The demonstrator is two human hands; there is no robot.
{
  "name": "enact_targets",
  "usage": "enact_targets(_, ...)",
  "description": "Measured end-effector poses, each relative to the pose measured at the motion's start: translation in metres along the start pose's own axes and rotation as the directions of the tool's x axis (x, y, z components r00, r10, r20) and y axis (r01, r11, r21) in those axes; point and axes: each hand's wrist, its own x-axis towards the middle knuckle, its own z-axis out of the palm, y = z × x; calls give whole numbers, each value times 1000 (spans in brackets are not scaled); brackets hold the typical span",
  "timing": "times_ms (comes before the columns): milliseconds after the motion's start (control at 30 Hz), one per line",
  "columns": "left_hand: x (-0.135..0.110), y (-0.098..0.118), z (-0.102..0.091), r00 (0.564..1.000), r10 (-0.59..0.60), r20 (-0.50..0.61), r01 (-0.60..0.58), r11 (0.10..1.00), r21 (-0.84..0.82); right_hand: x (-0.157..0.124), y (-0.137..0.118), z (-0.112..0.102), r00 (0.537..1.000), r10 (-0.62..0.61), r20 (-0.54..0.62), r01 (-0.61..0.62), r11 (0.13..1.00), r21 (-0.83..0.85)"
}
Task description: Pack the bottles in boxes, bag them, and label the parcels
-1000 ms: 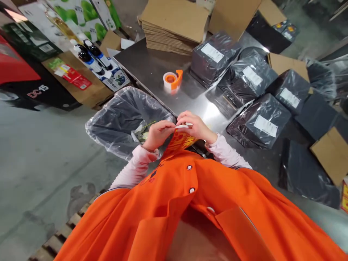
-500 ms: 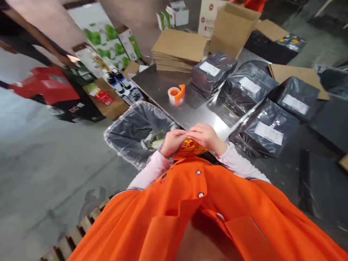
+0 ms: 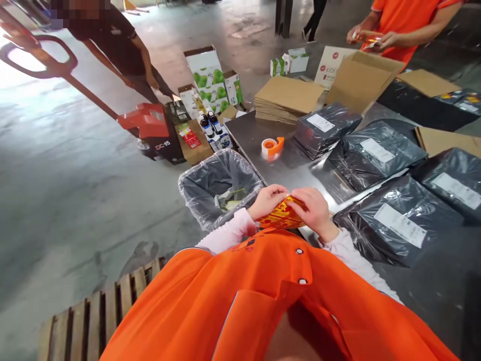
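Close against my orange shirt I hold a red and yellow printed packet point(image 3: 281, 214) with both hands. My left hand point(image 3: 267, 200) is closed on its left upper edge. Thumb and fingers of my right hand point(image 3: 313, 209) pinch its top edge on the other side. Part of the packet is hidden behind my fingers and the shirt. Just left of my hands stands a bin point(image 3: 220, 183) lined with clear plastic, with some scraps inside. A roll of tape in an orange dispenser point(image 3: 273, 146) lies beyond my hands on the metal table point(image 3: 246, 135).
Several black-wrapped parcels point(image 3: 378, 150) with white labels cover the table's right side. Flat cardboard sheets point(image 3: 287, 98) are stacked at the back. A red pallet jack point(image 3: 146, 123) and a person stand left; a co-worker in orange point(image 3: 404, 30) is at back right. A wooden pallet point(image 3: 88, 316) lies lower left.
The view has tilted up and swung left, so the surroundings sit further right and more people show. My hands still hold the packet, and more of its printed face is visible.
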Motion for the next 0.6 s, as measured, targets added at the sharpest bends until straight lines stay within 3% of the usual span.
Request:
enact_targets(100, -1, 4, 4, 999, 13, -50, -11, 999, 46, -3, 2, 0, 1000, -23, 0, 23, 998, -62)
enact_targets(233, 2, 8, 4, 993, 36, -110, -8, 969, 249, -7, -1, -4, 992, -121, 47, 127, 982, -142)
enact_targets(400, 6, -8, -2, 987, 93, -131, -46, 945, 325, -25, -9, -10, 988, -148, -50, 139, 978, -153)
enact_targets(533, 35, -11, -16, 946, 120, -301, -30, 957, 288, -45, -9, -36, 993, 118, 20, -118, 993, -31)
enact_targets(600, 48, 5, -22, 969, 38, -245, 19, 974, 227, -55, -18, -61, 963, 260, -66, -256, 964, 70)
